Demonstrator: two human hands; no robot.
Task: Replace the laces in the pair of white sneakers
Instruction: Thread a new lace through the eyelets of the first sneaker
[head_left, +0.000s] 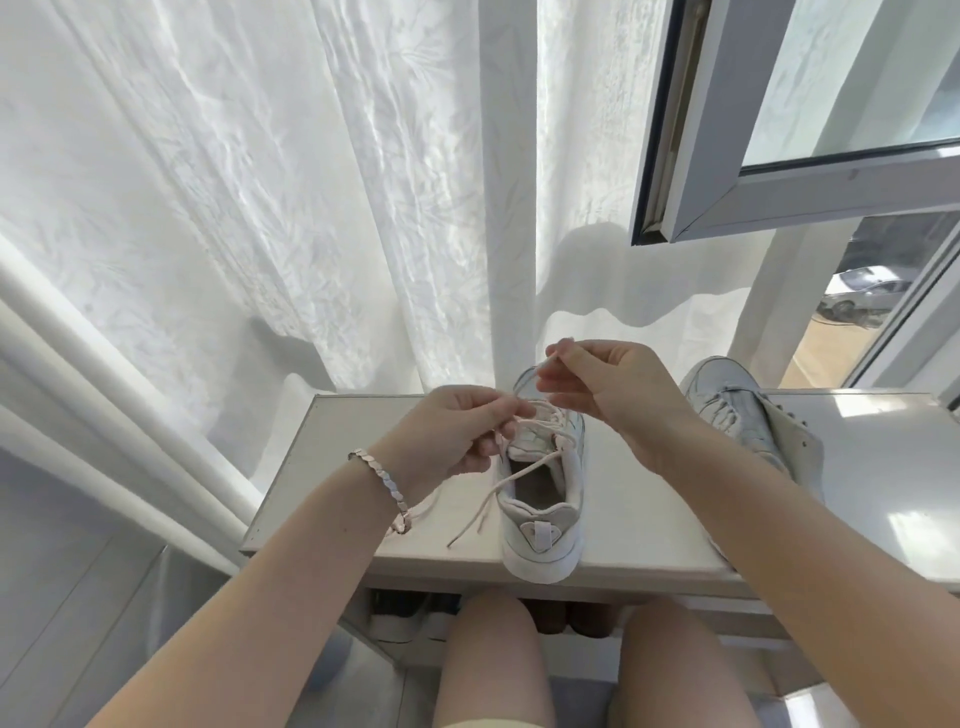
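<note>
Both hands are over the near sneaker (543, 525), which sits mid-table on the white table (660, 540), heel toward the person and toe pointing to twelve o'clock. The left hand (457, 431) comes in from eight o'clock with its fingers curled close, thumb and forefinger pinching the lace (483, 506) right beside the upper eyelets. The right hand (608, 387) rides higher, at one o'clock from the shoe. It nips a thin strand between thumb and fingertip, the other fingers loosely folded. A free end of lace trails off the collar toward seven o'clock and lies on the table top. The second sneaker (737, 400) waits at three o'clock, partly behind the right forearm, its lacing in place as far as I can see.

My read: the lace is being worked through the top eyelets of the near shoe — whether drawn out or fed in, I cannot tell.

Either way, neither hand is pinning the shoe down, so the pull wants to run along the line of the eyelet rather than straight up, or the sneaker will lift and skid. Short draws, with the left pinch acting as the anchor close to the hole. Keep the strand flat and untwisted — and mind that loose tail near the table edge at seven o'clock.
</note>
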